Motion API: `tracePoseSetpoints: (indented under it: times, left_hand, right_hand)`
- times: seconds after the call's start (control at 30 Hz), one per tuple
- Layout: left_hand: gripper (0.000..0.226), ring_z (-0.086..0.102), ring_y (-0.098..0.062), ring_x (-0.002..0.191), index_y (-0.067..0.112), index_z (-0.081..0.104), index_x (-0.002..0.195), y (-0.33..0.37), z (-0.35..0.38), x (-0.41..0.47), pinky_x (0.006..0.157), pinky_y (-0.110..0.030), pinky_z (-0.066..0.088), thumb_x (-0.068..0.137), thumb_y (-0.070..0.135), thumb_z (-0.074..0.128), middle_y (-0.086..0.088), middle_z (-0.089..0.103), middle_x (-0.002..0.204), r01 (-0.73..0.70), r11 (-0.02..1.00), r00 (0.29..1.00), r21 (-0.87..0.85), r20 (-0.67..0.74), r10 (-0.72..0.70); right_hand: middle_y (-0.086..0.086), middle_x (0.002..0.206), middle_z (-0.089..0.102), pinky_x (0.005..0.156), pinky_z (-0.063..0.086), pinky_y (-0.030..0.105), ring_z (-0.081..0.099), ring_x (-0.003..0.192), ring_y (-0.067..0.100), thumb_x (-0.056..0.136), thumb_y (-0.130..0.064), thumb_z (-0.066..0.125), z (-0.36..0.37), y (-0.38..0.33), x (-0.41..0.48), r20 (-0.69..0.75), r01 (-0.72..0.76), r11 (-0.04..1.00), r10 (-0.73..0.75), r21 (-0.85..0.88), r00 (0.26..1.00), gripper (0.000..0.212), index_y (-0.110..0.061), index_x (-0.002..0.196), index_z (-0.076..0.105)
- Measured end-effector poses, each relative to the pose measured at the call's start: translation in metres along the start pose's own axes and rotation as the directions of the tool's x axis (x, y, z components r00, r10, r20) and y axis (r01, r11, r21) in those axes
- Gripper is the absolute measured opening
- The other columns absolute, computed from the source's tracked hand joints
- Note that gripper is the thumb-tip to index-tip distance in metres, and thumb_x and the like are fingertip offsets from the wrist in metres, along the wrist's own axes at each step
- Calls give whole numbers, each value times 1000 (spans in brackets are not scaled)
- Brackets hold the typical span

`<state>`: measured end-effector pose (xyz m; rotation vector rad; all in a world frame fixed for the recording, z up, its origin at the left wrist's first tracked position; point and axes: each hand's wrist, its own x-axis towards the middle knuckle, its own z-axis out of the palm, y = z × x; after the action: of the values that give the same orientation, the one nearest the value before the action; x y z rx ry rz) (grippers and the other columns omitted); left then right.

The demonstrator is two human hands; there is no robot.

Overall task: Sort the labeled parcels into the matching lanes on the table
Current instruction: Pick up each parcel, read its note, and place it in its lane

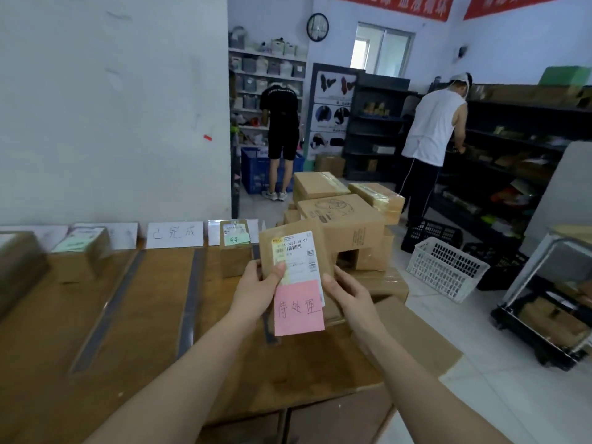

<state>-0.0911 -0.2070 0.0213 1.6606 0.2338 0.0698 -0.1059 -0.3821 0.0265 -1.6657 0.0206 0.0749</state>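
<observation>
I hold a small brown parcel upright over the table's right part. It bears a white shipping label and a pink handwritten note hanging from its lower edge. My left hand grips its left side, thumb on the label. My right hand holds its right edge. The brown table is split into lanes by grey tape strips. White handwritten lane signs stand along its far edge. A parcel with a green note stands in the lane by my hands, and two more parcels sit further left.
A pile of cardboard boxes stands just right of the table. A white plastic basket and a trolley are on the floor to the right. Two people work at shelves in the background.
</observation>
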Motion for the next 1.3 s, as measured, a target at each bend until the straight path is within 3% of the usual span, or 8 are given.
tracePoseSetpoints:
  times: [0.1, 0.27, 0.37, 0.53, 0.87, 1.0, 1.17, 1.3]
  left_hand:
    - [40, 69, -8, 81, 24, 44, 126, -2, -15, -11, 57, -22, 53, 93, 43, 57, 7, 66, 104, -18, 1000, 998, 23, -64, 20]
    - [48, 70, -14, 91, 25, 44, 139, -9, -51, -29, 72, -35, 58, 95, 38, 58, 3, 67, 115, 3, 1000, 991, 13, -133, -2]
    - [42, 72, -16, 90, 29, 47, 137, -12, -77, -39, 80, -44, 59, 97, 27, 56, 2, 71, 108, 21, 998, 986, -65, -164, -32]
    - [32, 72, -13, 87, 30, 50, 130, -10, -123, -63, 62, -26, 54, 99, 22, 52, 5, 71, 107, -12, 999, 969, -41, -245, 1]
    - [38, 64, -7, 84, 21, 44, 131, -20, -240, -109, 67, -27, 53, 97, 35, 54, 8, 62, 105, 20, 994, 880, 105, -474, 32]
    - [37, 60, -1, 77, 18, 44, 126, -24, -293, -131, 59, -21, 47, 97, 37, 54, 11, 58, 95, 47, 993, 857, 113, -516, 18]
    - [47, 65, -7, 84, 16, 46, 132, -29, -363, -160, 59, -20, 48, 96, 45, 51, 4, 65, 106, 61, 996, 855, 59, -519, -22]
    - [44, 67, -7, 82, 17, 44, 134, -37, -419, -181, 57, -19, 52, 95, 30, 59, 4, 66, 105, 77, 997, 873, 21, -484, -57]
  right_hand:
    - [-4, 133, 56, 65, 48, 9, 56, 93, -4, 90, -37, 65, 9, 3, -1, 64, 61, 998, -59, -36, 996, 66, -20, 148, 40]
    - [1, 143, 54, 92, 51, 30, 54, 123, 14, 94, -35, 62, 37, 1, -5, 92, 146, 983, -136, -113, 986, 58, -24, 147, 42]
    - [-4, 137, 57, 87, 51, 23, 54, 116, 8, 95, -27, 62, 61, -2, -8, 120, 195, 973, -181, -123, 976, 54, -21, 145, 45]
    - [-4, 130, 63, 85, 55, 27, 59, 116, 12, 93, -24, 65, 110, -8, -17, 179, 225, 969, -204, -100, 962, 50, -24, 141, 51]
    - [-11, 118, 60, 71, 46, 14, 54, 104, 4, 95, -21, 63, 225, -28, -60, 310, 260, 961, -221, -93, 925, 47, -20, 140, 52]
    - [-9, 120, 64, 91, 51, 29, 58, 112, 11, 93, -24, 65, 278, -34, -83, 333, 258, 963, -217, -82, 917, 46, -21, 138, 55]
    - [-13, 110, 62, 74, 44, 15, 53, 91, -3, 93, -24, 66, 349, -40, -113, 354, 258, 964, -218, -69, 909, 45, -17, 136, 57]
    - [-7, 120, 63, 89, 51, 30, 57, 105, 10, 93, -28, 66, 405, -40, -135, 363, 227, 970, -182, -85, 914, 47, -18, 138, 55]
